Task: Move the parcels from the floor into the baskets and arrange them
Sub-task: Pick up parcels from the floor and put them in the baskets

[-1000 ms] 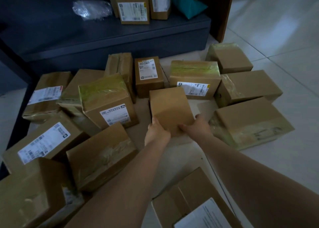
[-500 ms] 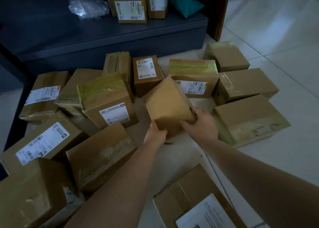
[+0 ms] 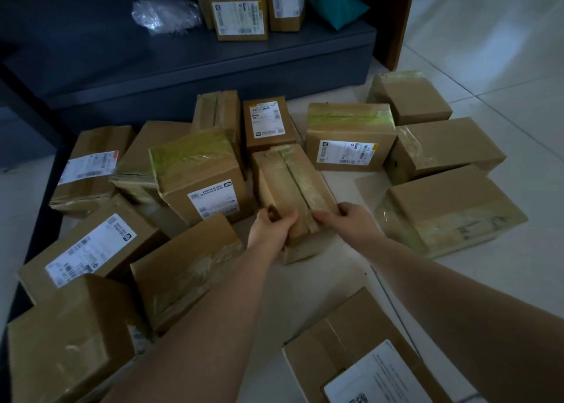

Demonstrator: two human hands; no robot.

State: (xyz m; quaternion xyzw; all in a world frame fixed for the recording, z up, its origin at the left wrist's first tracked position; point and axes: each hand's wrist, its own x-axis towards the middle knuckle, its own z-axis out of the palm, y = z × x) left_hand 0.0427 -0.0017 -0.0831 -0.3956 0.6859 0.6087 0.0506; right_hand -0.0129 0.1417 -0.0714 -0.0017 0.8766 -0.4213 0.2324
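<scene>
While the left hand (image 3: pixel 270 227) and right hand (image 3: pixel 346 221) grip its near end, fingers curled over the edges, the small brown taped cardboard parcel (image 3: pixel 290 189) sits tilted among floor parcels.

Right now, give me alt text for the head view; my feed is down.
Both hands, left and right, grip the near end of a taped brown parcel in the middle of the tiled floor. About a dozen more parcels ring it. Behind, a dark shelf holds a few more.
</scene>
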